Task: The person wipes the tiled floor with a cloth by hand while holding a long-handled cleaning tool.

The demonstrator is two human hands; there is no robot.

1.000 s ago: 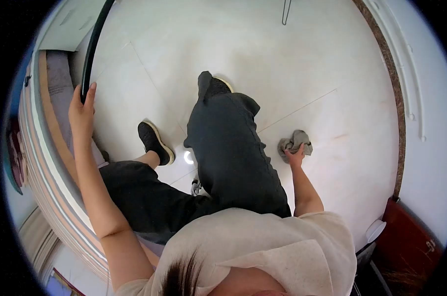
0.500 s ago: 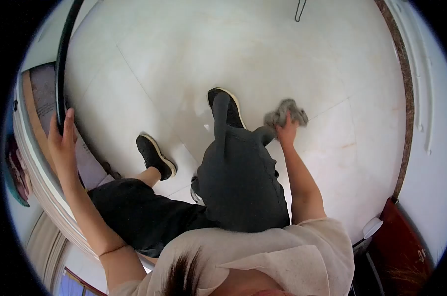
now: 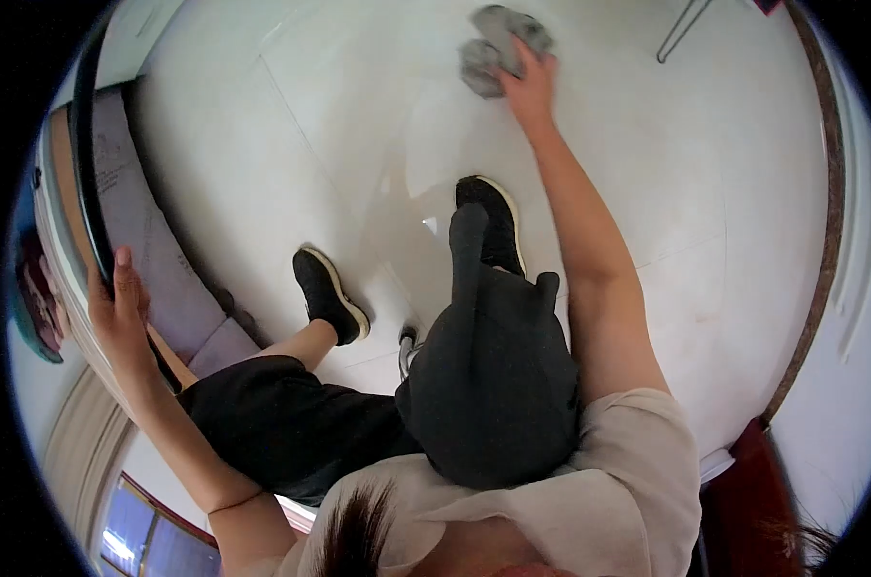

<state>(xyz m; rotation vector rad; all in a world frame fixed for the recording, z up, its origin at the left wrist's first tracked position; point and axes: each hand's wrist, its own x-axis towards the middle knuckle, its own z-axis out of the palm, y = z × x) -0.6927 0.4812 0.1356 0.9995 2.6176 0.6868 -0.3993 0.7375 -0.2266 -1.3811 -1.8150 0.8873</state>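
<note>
My right hand (image 3: 532, 91) is stretched far forward over the pale tiled floor (image 3: 378, 125). Its fingers grip a crumpled grey cloth (image 3: 498, 43) that lies against the tiles. On the far left, my left hand (image 3: 120, 306) is closed around a long, dark edge (image 3: 87, 163) that looks like a black bar or rim. Part of its grip is hidden behind the fingers.
Two black shoes, one on the left (image 3: 325, 288) and one farther forward (image 3: 491, 216), stand on the floor. A thin metal leg (image 3: 681, 34) reaches down at the top right. A brown skirting strip (image 3: 833, 183) borders the right wall. Dark red furniture (image 3: 753, 500) stands at lower right.
My right hand has swept the cloth forward and slightly left, away from my body. My left hand has shifted slightly lower in view, still on the dark edge. The whole view has shifted too.
</note>
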